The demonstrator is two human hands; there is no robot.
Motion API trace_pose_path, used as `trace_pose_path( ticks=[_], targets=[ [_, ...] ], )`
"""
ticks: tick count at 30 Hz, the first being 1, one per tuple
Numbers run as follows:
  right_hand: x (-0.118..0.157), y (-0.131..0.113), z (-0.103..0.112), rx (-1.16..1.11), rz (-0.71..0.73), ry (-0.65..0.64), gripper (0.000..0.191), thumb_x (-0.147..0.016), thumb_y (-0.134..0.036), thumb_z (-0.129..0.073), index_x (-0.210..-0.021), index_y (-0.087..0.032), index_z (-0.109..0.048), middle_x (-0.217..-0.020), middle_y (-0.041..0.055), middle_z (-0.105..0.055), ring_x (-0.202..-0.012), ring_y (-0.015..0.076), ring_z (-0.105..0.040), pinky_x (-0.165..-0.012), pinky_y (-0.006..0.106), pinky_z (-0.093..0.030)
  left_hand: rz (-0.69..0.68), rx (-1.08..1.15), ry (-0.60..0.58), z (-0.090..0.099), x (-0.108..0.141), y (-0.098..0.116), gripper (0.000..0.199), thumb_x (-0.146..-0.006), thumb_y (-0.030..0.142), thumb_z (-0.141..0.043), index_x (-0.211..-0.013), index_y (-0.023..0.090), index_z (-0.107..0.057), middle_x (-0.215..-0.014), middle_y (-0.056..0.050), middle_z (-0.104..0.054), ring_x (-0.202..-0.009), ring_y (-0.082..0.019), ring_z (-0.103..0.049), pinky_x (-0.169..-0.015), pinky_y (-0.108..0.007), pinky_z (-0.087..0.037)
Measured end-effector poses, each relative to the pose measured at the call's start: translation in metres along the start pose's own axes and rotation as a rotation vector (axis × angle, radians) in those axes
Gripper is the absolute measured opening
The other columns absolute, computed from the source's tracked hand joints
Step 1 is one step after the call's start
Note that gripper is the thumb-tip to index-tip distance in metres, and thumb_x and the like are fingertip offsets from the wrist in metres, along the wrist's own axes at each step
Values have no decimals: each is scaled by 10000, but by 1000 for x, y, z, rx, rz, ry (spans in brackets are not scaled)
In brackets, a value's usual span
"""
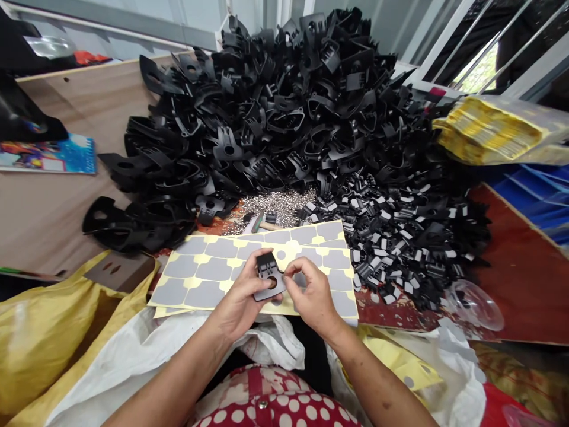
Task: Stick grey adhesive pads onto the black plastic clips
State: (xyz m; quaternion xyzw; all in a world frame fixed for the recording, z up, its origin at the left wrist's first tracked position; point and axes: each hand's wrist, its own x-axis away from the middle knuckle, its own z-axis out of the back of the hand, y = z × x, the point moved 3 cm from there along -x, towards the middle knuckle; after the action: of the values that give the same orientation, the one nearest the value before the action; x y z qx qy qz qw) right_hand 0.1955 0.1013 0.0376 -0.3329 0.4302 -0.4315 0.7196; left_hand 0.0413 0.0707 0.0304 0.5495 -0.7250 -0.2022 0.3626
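Observation:
A black plastic part [268, 276] with a round hole and a hinged clip at its top is gripped in my left hand [243, 296], the thumb lying across its lower left. At the part's right edge, my right hand [312, 295] has thumb and forefinger pinched together. What sits between those fingertips is too small to make out. Beneath both hands lie yellow backing sheets with grey die-cut stickers [208, 270], several of them in rows. Gaps in the rows show bare yellow backing.
A tall heap of black plastic parts [275, 112] fills the back. Small black clips with grey pads [391, 243] spread at right, near small metal pieces [284, 204]. Bundled yellow sheets [498, 130] are at upper right. A clear plastic dish [475, 305] stands near the front edge.

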Motion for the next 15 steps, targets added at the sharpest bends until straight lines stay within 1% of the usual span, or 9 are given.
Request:
trace_pose_path(
  ticks=[3,5,8,10,11,12,13,14,15],
  targets=[
    [5,-3,-3,80,123,-15,163,-879,-85,-534,-919,-240,-563,-869,12,-608,-840,189,-613,-768,303,-494,-88,-101,61,1,0,-5,532,-748,191,-798,-1231,303,-603,-1001,-2,-594,-805,-163,-584,-698,-265,-540],
    [10,-2,-6,133,188,-3,200,-885,-80,-541,-997,-245,-552,-941,38,-592,-913,211,-613,-816,337,-515,-196,-200,134,4,0,-7,467,-747,198,-810,-1170,290,-634,-961,10,-591,-809,-150,-560,-704,-219,-505],
    [17,-3,-10,239,290,28,339,-890,-79,-559,-1176,-255,-515,-1083,90,-563,-1029,247,-598,-871,390,-530,-394,-429,244,9,-1,-8,414,-746,142,-799,-1113,273,-662,-996,5,-612,-897,-158,-567,-827,-203,-481],
    [22,-7,-10,360,379,34,423,-895,-85,-567,-1266,-272,-488,-1120,106,-562,-1046,264,-595,-884,425,-519,-470,-539,300,10,1,-7,413,-746,116,-794,-1105,275,-668,-1034,0,-624,-939,-164,-578,-891,-205,-471],
    [23,-10,-9,432,406,40,446,-902,-104,-578,-1297,-286,-482,-1133,112,-569,-1050,275,-596,-897,450,-505,-480,-559,316,11,4,-6,416,-741,110,-797,-1099,279,-670,-1037,-1,-625,-938,-165,-582,-892,-204,-476],
    [24,-13,-7,501,405,59,452,-911,-153,-606,-1321,-297,-483,-1152,121,-577,-1061,292,-596,-916,483,-486,-473,-553,328,13,7,-5,423,-730,110,-806,-1091,285,-671,-1023,1,-623,-913,-165,-584,-861,-204,-494],
    [25,-16,-5,556,373,89,464,-912,-239,-653,-1341,-300,-487,-1182,136,-583,-1080,316,-591,-935,516,-466,-438,-524,336,16,12,-5,439,-715,117,-820,-1089,292,-670,-1005,4,-618,-871,-166,-583,-804,-207,-518],
    [25,-17,-1,587,316,125,520,-890,-352,-711,-1359,-293,-493,-1216,152,-586,-1104,340,-582,-952,540,-451,-377,-470,332,21,18,-5,459,-693,122,-840,-1081,298,-669,-980,8,-613,-826,-167,-581,-737,-210,-537],
    [25,-17,2,591,253,152,619,-841,-469,-763,-1369,-278,-502,-1237,162,-592,-1122,356,-575,-965,549,-443,-288,-416,332,28,23,-7,489,-685,147,-857,-1103,309,-661,-963,11,-606,-756,-167,-565,-636,-217,-543]
  ],
)
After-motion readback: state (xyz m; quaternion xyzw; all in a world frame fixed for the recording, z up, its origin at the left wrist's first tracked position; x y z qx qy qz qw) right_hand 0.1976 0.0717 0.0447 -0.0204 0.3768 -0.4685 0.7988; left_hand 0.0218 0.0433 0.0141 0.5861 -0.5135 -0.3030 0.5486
